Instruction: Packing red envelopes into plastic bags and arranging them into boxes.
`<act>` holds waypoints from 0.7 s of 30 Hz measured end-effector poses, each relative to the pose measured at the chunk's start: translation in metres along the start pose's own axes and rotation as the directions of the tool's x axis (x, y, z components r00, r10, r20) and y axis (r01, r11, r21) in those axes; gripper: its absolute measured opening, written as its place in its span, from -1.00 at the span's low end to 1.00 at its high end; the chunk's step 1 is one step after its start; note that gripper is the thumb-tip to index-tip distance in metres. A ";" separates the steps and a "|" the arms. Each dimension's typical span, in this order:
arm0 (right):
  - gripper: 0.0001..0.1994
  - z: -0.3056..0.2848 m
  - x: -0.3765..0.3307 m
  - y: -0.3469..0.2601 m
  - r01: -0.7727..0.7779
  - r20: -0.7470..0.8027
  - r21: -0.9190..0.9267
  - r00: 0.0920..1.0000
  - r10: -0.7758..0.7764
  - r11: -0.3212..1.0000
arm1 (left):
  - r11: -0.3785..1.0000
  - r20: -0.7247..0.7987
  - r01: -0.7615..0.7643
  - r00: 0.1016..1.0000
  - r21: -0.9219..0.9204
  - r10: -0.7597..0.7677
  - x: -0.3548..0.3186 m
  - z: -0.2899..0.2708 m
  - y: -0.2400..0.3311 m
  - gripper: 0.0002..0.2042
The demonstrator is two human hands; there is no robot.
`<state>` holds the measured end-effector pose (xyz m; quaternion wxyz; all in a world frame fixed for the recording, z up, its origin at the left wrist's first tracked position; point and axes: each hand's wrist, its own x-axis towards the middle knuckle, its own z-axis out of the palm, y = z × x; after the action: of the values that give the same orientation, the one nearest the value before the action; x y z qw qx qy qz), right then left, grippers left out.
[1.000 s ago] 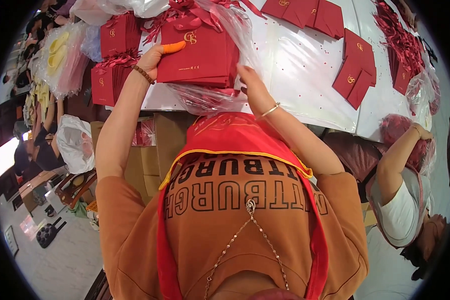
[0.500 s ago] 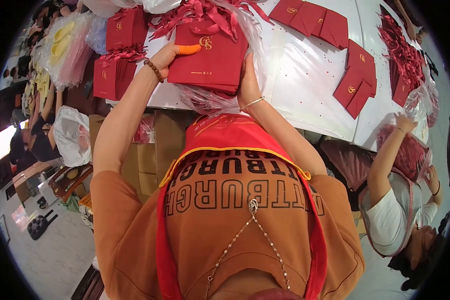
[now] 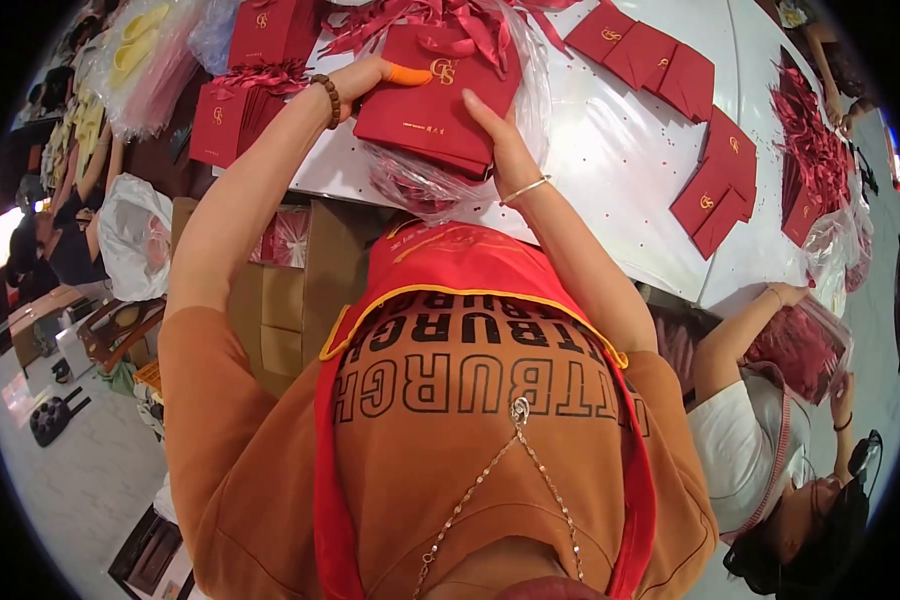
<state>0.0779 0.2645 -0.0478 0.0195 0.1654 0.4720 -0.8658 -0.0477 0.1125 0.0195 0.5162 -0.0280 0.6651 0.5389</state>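
Note:
A stack of red paper gift bags [image 3: 425,105] with gold print and red ribbon handles lies in front of me at the table's near edge. My left hand [image 3: 368,84] grips its left side, with an orange finger cover on the thumb, which presses on the top bag. At the lower right corner, my right hand [image 3: 508,150] holds the stack, its thumb over the front and its other fingers mostly hidden. A clear plastic bag [image 3: 420,190] lies under and around the stack, and loose red ribbons [image 3: 400,14] gather at its far end.
More red bags stand in bundles [image 3: 232,125] at the left. Several red envelope-like pouches [image 3: 715,195] lie on the white table [image 3: 610,180]. A ribboned bundle [image 3: 810,150] is farther right. An open cardboard box [image 3: 335,255] sits below the edge. A co-worker [image 3: 760,430] holds a plastic-wrapped red pack.
My right hand has shifted from the stack's right side to its lower right corner, its thumb now across the top bag. The co-worker at right has leaned in closer.

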 end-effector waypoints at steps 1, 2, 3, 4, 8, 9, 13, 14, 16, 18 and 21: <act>-0.38 0.001 0.000 0.001 0.005 -0.075 -0.054 0.997 -0.009 0.999 | 1.000 -0.002 0.002 1.000 -0.001 -0.002 0.001 0.000 -0.001 -0.69; -0.38 -0.001 -0.004 0.001 0.003 -0.076 -0.054 0.997 -0.007 0.999 | 1.000 -0.018 -0.021 1.000 -0.012 0.021 0.002 -0.001 -0.004 -0.68; -0.34 -0.005 -0.013 -0.001 0.002 -0.028 -0.050 1.000 -0.004 0.999 | 0.999 -0.033 -0.045 0.998 -0.021 0.044 0.004 0.000 -0.006 -0.67; -0.30 -0.008 -0.022 -0.006 0.000 0.027 -0.049 1.000 0.001 0.999 | 0.999 -0.039 -0.047 0.998 -0.026 0.046 0.005 0.000 -0.008 -0.67; -0.28 -0.007 -0.078 -0.021 -0.019 0.226 -0.536 0.960 0.165 0.844 | 0.982 -0.076 -0.188 0.980 -0.025 0.186 0.008 -0.002 -0.012 -0.66; -0.32 -0.007 -0.088 -0.026 0.138 0.241 -0.864 0.958 0.157 0.484 | 0.987 -0.048 -0.161 0.986 -0.018 0.160 0.009 -0.004 -0.012 -0.66; -0.49 0.021 -0.092 -0.057 0.317 0.237 -0.941 0.867 0.438 -0.119 | 0.982 -0.066 -0.185 0.980 0.025 0.187 0.011 -0.004 -0.013 -0.66; -0.66 0.024 -0.095 -0.048 0.413 0.378 -0.906 0.889 0.260 -0.094 | 0.985 -0.054 -0.167 0.984 0.031 0.168 0.009 -0.002 -0.010 -0.65; -0.73 0.033 -0.081 -0.029 0.514 0.483 -0.855 0.837 0.257 -0.067 | 0.988 -0.047 -0.150 0.987 0.040 0.152 0.009 -0.001 -0.009 -0.65; -0.78 0.047 -0.076 -0.020 0.613 0.585 -0.789 0.771 0.251 -0.042 | 0.993 -0.034 -0.115 0.993 -0.007 0.115 0.013 -0.005 -0.011 -0.66; -0.77 0.065 -0.084 -0.016 0.749 0.759 -0.639 0.651 0.013 -0.175 | 0.996 -0.083 -0.082 0.993 -0.034 0.079 0.007 0.002 -0.006 -0.67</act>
<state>0.1370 0.2093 0.0232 -0.0184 -0.3029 0.9258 -0.2254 -0.0461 0.1144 0.0107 0.4656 -0.0328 0.6762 0.5699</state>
